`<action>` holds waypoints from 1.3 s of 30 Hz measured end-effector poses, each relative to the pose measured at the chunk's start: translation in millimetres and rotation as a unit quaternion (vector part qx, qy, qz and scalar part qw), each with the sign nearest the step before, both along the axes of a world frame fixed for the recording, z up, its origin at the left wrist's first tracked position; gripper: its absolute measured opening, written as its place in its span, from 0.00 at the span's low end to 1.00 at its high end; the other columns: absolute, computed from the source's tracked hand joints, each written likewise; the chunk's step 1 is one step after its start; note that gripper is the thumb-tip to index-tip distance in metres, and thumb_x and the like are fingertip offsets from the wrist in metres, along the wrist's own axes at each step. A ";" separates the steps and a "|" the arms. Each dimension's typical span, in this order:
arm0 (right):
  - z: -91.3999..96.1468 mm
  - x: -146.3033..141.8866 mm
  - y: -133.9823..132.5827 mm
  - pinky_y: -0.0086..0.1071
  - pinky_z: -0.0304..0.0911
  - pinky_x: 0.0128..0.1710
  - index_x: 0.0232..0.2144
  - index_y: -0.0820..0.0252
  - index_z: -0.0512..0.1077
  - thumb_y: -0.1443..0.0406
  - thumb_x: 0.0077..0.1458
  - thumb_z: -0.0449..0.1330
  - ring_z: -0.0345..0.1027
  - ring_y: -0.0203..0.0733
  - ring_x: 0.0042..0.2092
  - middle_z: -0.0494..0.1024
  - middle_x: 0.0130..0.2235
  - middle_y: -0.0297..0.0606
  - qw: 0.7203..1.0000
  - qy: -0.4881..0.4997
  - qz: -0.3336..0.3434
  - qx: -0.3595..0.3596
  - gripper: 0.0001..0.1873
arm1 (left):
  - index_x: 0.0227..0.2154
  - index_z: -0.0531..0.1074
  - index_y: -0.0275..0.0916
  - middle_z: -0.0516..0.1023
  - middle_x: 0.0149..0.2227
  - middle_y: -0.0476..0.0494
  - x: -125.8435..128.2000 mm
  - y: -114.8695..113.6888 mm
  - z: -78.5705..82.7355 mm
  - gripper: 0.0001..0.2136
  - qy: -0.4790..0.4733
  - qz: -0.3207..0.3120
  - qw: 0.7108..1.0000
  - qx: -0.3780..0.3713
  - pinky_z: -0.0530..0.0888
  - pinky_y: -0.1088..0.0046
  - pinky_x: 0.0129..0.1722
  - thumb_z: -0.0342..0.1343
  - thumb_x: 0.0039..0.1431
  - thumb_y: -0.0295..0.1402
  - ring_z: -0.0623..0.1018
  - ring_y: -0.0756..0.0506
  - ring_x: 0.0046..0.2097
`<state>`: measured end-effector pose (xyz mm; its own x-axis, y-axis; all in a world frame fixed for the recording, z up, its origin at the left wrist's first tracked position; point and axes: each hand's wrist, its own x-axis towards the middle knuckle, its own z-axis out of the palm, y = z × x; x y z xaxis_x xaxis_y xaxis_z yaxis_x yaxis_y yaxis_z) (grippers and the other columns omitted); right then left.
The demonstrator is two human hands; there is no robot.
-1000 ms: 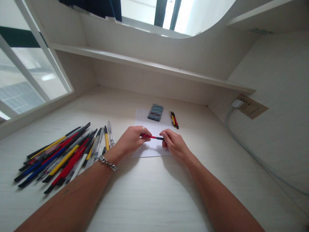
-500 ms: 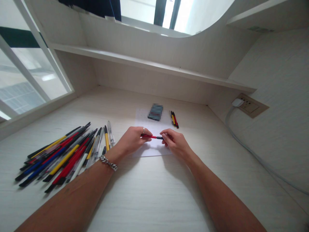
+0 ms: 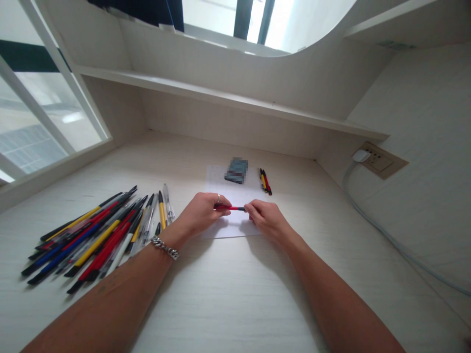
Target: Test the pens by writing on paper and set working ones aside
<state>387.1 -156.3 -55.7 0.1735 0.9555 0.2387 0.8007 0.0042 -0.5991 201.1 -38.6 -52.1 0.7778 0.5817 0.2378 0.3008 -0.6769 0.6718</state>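
Note:
Both my hands hold one red pen (image 3: 231, 208) with a black tip, level above a white sheet of paper (image 3: 235, 196) on the desk. My left hand (image 3: 202, 212) is closed round the red barrel; it wears a ring, and a chain bracelet sits on the wrist. My right hand (image 3: 265, 219) pinches the pen's black end. A large pile of pens (image 3: 91, 235), black, red, yellow, blue and clear, lies to the left of my left arm.
A small dark blurred object (image 3: 236, 170) lies on the far end of the paper, with a few pens (image 3: 265, 181) just right of it. A wall socket (image 3: 379, 159) with a white plug and cable (image 3: 390, 238) is at right. A shelf (image 3: 228, 100) runs above the desk.
My right hand has slid slightly left along the pen, toward my left hand. Nothing else has moved.

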 end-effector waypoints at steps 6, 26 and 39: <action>-1.6 2.7 0.3 0.29 0.61 0.34 0.37 0.57 0.76 0.61 0.58 0.58 0.69 0.37 0.34 0.78 0.36 0.37 0.998 0.023 0.011 0.062 0.08 | 0.38 0.80 0.42 0.83 0.37 0.45 -0.4 0.9 0.1 0.10 0.021 -0.019 1.000 0.001 0.70 0.71 0.38 0.56 0.58 0.35 0.79 0.45 0.38; 3.2 -7.0 4.6 0.29 0.51 0.28 0.20 0.59 0.69 0.55 0.64 0.46 0.63 0.35 0.25 0.71 0.21 0.32 0.999 0.015 -0.011 -0.043 0.25 | 0.32 0.81 0.43 0.82 0.32 0.47 1.3 -2.7 6.0 0.05 -0.018 0.035 0.997 0.063 0.71 0.71 0.36 0.63 0.50 0.31 0.78 0.45 0.35; 2.0 20.3 1.0 0.30 0.55 0.32 0.25 0.59 0.71 0.53 0.65 0.43 0.67 0.39 0.31 0.75 0.27 0.36 0.996 -0.026 -0.087 -0.007 0.26 | 0.38 0.79 0.40 0.83 0.34 0.47 -0.1 1.3 5.0 0.09 -0.090 0.079 0.993 -0.020 0.73 0.71 0.37 0.61 0.53 0.33 0.79 0.47 0.34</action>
